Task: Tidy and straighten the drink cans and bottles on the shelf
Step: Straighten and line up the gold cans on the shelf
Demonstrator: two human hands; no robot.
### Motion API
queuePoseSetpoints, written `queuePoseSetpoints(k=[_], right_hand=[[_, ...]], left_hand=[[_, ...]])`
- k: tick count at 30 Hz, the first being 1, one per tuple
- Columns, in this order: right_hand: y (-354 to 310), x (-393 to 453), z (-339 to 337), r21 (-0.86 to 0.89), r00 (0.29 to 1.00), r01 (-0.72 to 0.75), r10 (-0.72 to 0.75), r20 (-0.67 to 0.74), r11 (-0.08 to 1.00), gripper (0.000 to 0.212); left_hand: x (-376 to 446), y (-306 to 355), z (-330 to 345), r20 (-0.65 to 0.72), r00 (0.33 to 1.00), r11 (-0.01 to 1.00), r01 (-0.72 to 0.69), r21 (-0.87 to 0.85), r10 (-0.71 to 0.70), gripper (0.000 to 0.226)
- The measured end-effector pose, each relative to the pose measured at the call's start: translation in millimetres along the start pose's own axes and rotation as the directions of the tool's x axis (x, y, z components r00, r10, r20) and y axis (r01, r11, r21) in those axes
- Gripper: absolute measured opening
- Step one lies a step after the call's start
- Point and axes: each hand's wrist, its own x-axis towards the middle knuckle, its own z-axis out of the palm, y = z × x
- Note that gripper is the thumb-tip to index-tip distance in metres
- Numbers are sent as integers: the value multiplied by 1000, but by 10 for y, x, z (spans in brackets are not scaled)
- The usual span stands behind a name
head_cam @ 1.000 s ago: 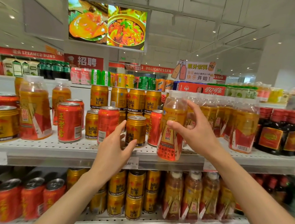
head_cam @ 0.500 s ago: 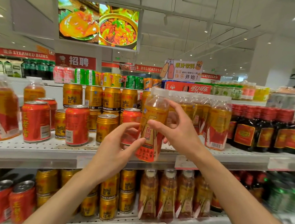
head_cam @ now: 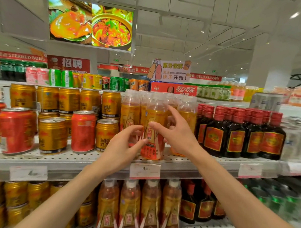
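Bottle (head_cam: 153, 131) pinched between both hands' curled fingers (head_cam: 137, 130).

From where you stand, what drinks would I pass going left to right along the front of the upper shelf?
Red can → gold can → second red can → second gold can → orange bottle between left hand and right hand → dark red-capped bottles.
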Motion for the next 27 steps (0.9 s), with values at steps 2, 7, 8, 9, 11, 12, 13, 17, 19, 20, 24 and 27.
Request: queuePoseSetpoints(k=[2,7,8,9,11,12,13,17,19,20,24,27], right_hand=[[40,19,20,-83,1000,8,-9,-15,996,92],[6,9,-4,-149,1000,28,-27,7,988,90],[-2,-14,-30,-149,999,40,-40,4,988,84],[4,-44,-62,-161,998,57,-61,-17,985,76],[67,-120,-141,-222,985,105,-132,-109,969,55],[125,-162,-184,-251,970,128,-173,-168,960,44],[182,-212,-225,-271,952,141,-205,-227,952,34],[444,-372,-312,-344,893,22,-173,-416,939,43],[559,-418,-296,-332,916,-70,-72,-396,941,67],[601,-433,-282,-311,934,-105,-14,-357,945,76],[677,-437,-307,-211,959,-132,72,-273,968,84],[719,-419,-395,-171,967,-146,104,-232,974,81]], left_hand=[[1,-57,59,27,999,999,43,-34,-42,52],[-7,-118,93,43,996,996,76,-46,-74,55],[-7,-119,91,47,996,996,79,-51,-77,56],[-7,-118,89,51,996,995,83,-54,-80,56],[0,-112,90,59,994,995,91,-51,-88,57],[3,-102,92,63,994,994,96,-50,-93,59],[5,-90,98,71,993,994,99,-46,-95,59],[16,-59,130,68,993,996,91,9,-91,66],[48,-44,135,61,994,995,91,39,-94,68],[68,-33,138,62,994,995,90,52,-93,69],[140,11,214,83,992,994,86,66,-92,67],[172,25,316,73,994,994,81,76,-87,71]])
